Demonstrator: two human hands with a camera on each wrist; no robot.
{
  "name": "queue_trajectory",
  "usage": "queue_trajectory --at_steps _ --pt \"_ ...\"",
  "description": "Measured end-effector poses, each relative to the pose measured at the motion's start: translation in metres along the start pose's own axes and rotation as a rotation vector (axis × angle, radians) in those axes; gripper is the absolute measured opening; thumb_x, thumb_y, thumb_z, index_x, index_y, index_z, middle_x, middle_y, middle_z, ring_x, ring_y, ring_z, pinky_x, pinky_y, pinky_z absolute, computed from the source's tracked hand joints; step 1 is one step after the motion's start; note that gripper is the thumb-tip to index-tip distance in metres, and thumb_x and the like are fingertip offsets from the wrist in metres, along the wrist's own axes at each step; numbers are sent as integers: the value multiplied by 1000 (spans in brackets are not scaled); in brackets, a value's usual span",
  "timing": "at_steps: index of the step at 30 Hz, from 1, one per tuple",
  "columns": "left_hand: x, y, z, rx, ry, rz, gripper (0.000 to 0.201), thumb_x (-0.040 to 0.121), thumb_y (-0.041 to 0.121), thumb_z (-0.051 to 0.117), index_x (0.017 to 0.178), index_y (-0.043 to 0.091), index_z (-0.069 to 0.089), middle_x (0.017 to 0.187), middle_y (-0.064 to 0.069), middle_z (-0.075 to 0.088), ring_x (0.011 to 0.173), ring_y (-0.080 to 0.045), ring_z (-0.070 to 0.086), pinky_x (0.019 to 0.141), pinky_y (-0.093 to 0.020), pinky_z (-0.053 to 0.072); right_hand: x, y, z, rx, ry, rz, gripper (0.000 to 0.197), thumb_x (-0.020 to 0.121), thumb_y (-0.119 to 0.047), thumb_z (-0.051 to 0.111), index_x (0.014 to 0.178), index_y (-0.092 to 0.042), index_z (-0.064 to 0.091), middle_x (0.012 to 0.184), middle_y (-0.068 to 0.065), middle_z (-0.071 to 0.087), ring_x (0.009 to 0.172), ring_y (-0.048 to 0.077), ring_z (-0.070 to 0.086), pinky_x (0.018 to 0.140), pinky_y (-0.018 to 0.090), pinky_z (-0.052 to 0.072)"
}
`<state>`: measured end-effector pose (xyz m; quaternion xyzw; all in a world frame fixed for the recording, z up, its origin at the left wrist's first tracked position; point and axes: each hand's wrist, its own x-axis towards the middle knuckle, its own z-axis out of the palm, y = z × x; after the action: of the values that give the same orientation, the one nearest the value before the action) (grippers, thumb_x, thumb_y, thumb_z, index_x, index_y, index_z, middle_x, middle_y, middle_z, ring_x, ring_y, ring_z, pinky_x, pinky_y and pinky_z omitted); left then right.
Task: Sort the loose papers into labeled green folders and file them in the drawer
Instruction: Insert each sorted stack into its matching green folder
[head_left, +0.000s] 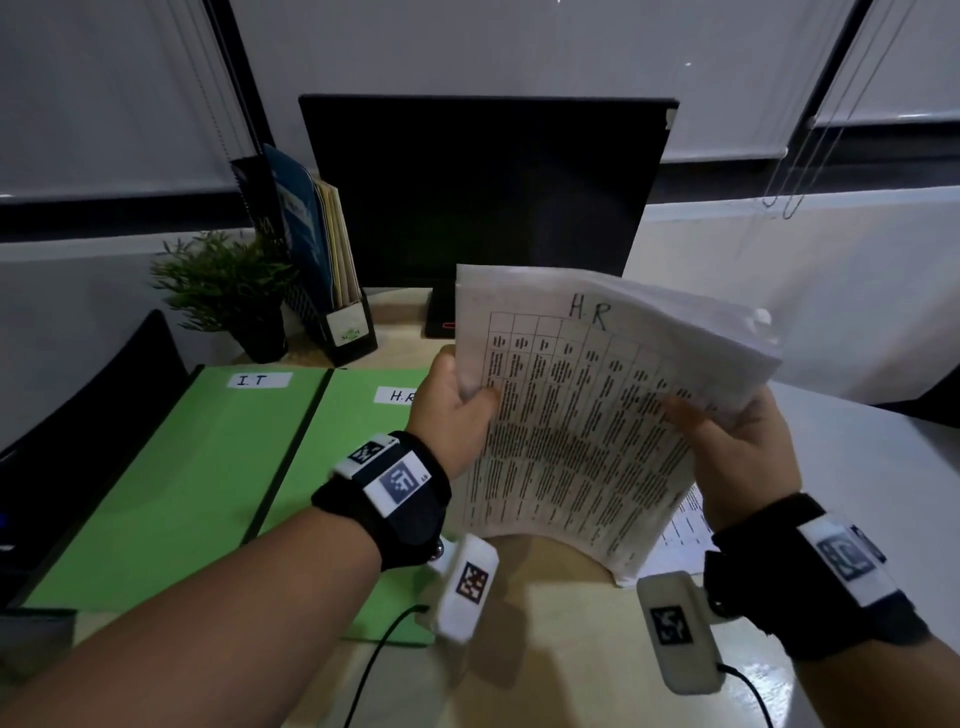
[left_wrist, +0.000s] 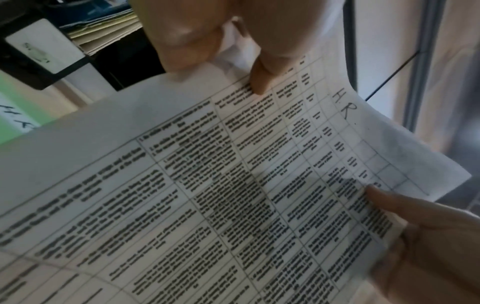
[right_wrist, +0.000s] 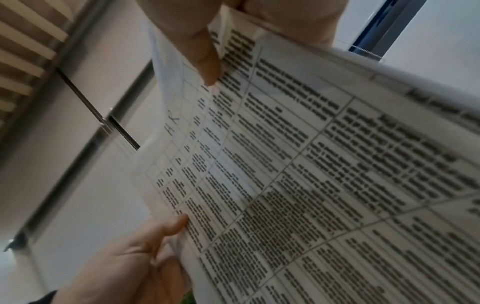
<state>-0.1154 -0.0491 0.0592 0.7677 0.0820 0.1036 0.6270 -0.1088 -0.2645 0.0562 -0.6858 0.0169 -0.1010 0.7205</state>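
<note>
Head view: a pale bench (head_left: 545, 613) under drawn blinds carries a dark monitor (head_left: 483, 192), a plant (head_left: 228, 286) and two green folders (head_left: 171, 483) tagged "I.T" and "H.R". Papers (head_left: 587, 415), printed tables marked "H.R", are raised above it, the left hand (head_left: 452, 410) gripping their left edge and the right hand (head_left: 737, 452) their right edge, thumbs on top.

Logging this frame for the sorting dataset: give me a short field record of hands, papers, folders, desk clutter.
left hand: grips the left edge of the paper stack
right hand: grips the right edge, thumb on top
paper stack: held above the desk, bowed, top sheet a printed table with "H.R" handwritten
I.T folder: green, flat on the desk, closed
H.R folder: green, right of the I.T folder, partly hidden by the left arm
other: monitor, plant, file holder
drawer: not in view
</note>
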Motion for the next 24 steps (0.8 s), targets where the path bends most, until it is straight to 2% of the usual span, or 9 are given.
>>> queue_trajectory --at_steps 4,7,11,13,16,18,21,22,24 --pt "-5 4 -5 -37 -25 33 24 94 10 53 103 31 46 95 16 63 85 8 57 66 -14 44 -2 -11 2 -2 7 -43 34 87 2 59 116 -14 57 98 -2 70 84 8 69 64 24 58" --pt "-7 6 -9 -35 -14 46 30 92 5 53 109 27 45 95 17 61 85 10 56 69 -14 46 -4 -10 2 -4 -26 -65 38 85 3 61 119 -13 54 102 4 68 87 14 69 64 27 58" --pt "-7 16 -13 -131 2 84 31 91 7 55 114 25 43 100 14 61 89 6 60 74 -16 49 -6 -14 4 31 -17 -169 46 85 3 60 108 -34 47 100 -2 61 89 16 63 66 29 55" --pt "-6 19 -13 -142 24 96 19 96 15 50 114 23 46 100 13 62 89 5 61 72 -15 50 -6 -19 3 44 -46 -247 49 88 1 56 110 -40 41 100 -2 55 85 13 61 65 30 57" --pt "-5 15 -9 -77 63 118 14 100 19 43 113 25 47 103 10 62 99 -5 60 83 -22 50 -2 -21 1 8 -66 -360 48 93 -8 53 115 -49 39 103 3 49 83 15 56 67 31 56" --pt "-6 9 -7 -46 66 109 14 101 20 41 113 26 46 101 12 60 97 -3 58 79 -18 47 -2 -19 0 -74 -31 -424 43 88 -19 50 108 -56 43 99 2 48 78 14 51 63 28 50" --pt "-11 -4 -3 -34 42 70 12 102 22 37 110 24 46 98 13 61 92 0 58 73 -15 45 -4 -13 -1 -149 14 -495 43 86 -21 46 102 -60 44 91 -7 46 68 -1 46 60 19 44" --pt "-12 -8 -2 -30 35 61 12 102 22 37 108 25 47 97 13 61 91 1 58 71 -14 45 -5 -11 -2 -165 21 -513 45 86 -20 46 103 -62 43 92 -6 47 68 -1 47 62 19 45" --pt "-17 -11 -1 -48 25 74 11 102 21 38 102 28 47 98 13 62 88 4 59 67 -8 46 -8 -11 -3 -175 21 -515 45 86 -24 47 108 -63 41 99 4 49 76 10 51 67 31 48"
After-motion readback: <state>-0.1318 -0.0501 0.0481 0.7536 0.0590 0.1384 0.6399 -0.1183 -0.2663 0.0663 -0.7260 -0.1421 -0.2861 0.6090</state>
